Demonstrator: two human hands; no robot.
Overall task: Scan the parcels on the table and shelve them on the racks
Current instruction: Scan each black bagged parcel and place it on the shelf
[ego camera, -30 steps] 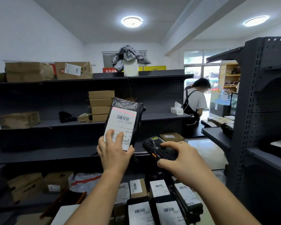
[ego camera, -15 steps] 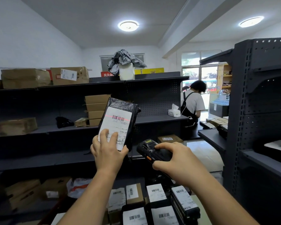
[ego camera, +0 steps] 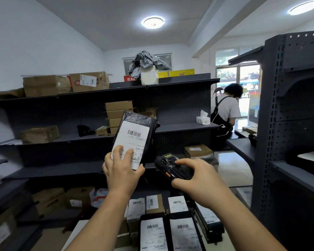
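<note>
Parcel (ego camera: 137, 117) is gripped at its lower edge by left hand (ego camera: 121, 175), label (ego camera: 134, 140) faced out for scanning. Scanner (ego camera: 168, 166) is clasped by right hand (ego camera: 201, 183), pointed toward label.

Labelled parcel (ego camera: 133, 140) beside handheld scanner (ego camera: 169, 167)

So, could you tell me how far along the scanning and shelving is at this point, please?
Done: some boxes already sit on the rack, though whether from this run is unclear. In hand: the left hand holds up a black parcel while the right hand grips the scanner beside it. Left: that parcel's shelving, plus several labelled parcels lying below the hands.
</note>
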